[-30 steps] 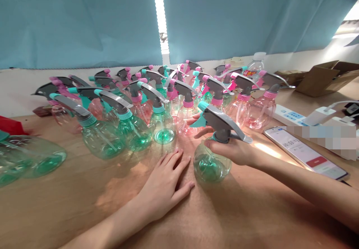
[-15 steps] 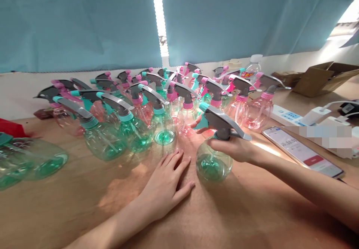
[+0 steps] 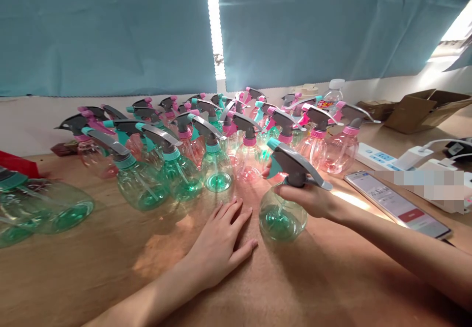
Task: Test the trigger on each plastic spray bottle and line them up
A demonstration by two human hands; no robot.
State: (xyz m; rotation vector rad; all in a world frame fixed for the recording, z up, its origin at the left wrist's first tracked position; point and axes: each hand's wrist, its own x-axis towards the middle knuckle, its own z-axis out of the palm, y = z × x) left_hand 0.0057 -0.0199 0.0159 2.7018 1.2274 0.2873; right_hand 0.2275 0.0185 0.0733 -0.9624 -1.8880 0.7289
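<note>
My right hand is wrapped round the neck of a green spray bottle with a grey head and a turquoise nozzle and trigger. Its fingertips curl at the front of the trigger, partly hidden by the spray head. The bottle stands upright, or nearly so, at the table surface. Beside it on the left, my left hand lies flat on the wooden table with its fingers spread and holds nothing. Just beyond that hand stand a green spray bottle and a pink-capped one.
Several more green and pink spray bottles crowd the back of the table. More green bottles are at the far left, near a red object. On the right are a phone, a power strip with chargers, and an open cardboard box.
My right fingers have drawn in towards the trigger of the spray bottle. The left hand stays flat on the table. The view has shifted slightly.
</note>
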